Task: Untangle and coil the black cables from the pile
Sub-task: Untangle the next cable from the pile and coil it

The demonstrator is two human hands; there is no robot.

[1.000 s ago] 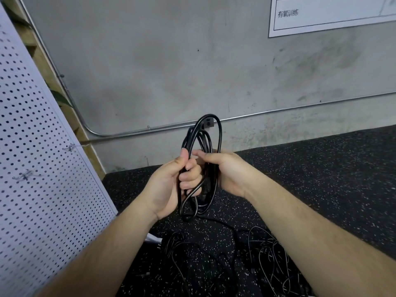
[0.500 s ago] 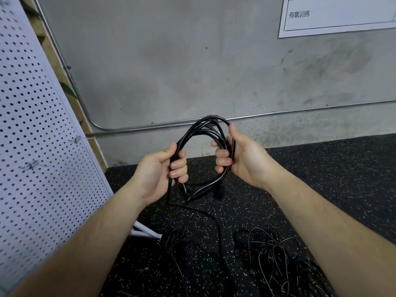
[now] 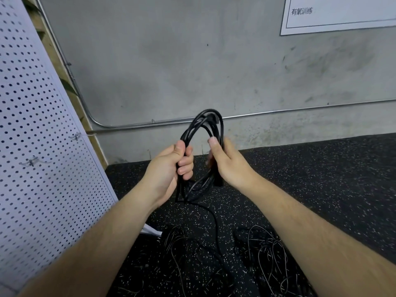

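Observation:
A coil of thick black cable (image 3: pixel 203 125) stands upright in the air between my two hands. My left hand (image 3: pixel 171 168) grips the coil's left side with fingers curled round the strands. My right hand (image 3: pixel 227 163) grips the right side, thumb up along the loops. One loose black strand (image 3: pixel 212 215) trails from the bottom of the coil down to the floor. The pile of thin black cables (image 3: pixel 267 258) lies tangled on the floor below my forearms.
A white pegboard (image 3: pixel 38 146) with small hooks leans at the left. A grey concrete wall (image 3: pixel 192 61) with a metal conduit pipe (image 3: pixel 300 109) is straight ahead. The floor is black speckled rubber (image 3: pixel 332 168). A white sign (image 3: pixel 342 13) hangs top right.
The hands, close together a second ago, spread the coil apart, then drew nearer again. The coil's loop is now narrower and more upright.

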